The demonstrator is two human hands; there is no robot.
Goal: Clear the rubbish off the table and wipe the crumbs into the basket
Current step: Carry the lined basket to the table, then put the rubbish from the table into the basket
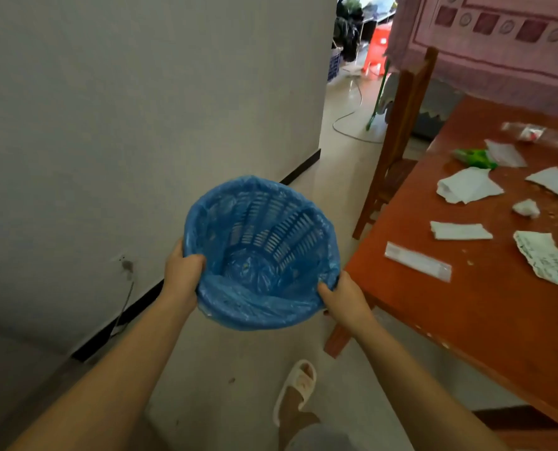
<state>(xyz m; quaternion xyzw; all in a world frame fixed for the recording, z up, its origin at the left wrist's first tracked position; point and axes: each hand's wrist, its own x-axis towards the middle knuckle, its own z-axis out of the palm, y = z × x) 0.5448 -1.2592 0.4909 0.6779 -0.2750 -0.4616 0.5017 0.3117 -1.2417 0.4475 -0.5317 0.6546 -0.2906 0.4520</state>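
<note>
Basket: blue basket (264, 245) with a blue liner, held in the air left of the desk (486, 304), mouth tipped toward me.
Left hand: my left hand (183, 271) grips the basket's rim, thumb inside.
Right hand: my right hand (344, 296) grips the rim on the side nearest the desk corner.
Rubbish: paper scraps (466, 187), a green wrapper (476, 157) and a clear bag (531, 133) on the desk, well apart from the basket.
Crumbs: scattered on the desk among the scraps.
Chair: wooden chair (398, 135) beyond the desk.

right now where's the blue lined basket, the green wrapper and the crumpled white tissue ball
blue bag-lined plastic basket (264, 242), head view, slatted inner wall
green plastic wrapper (474, 158), head view, its middle
crumpled white tissue ball (526, 208), head view, its top
</note>
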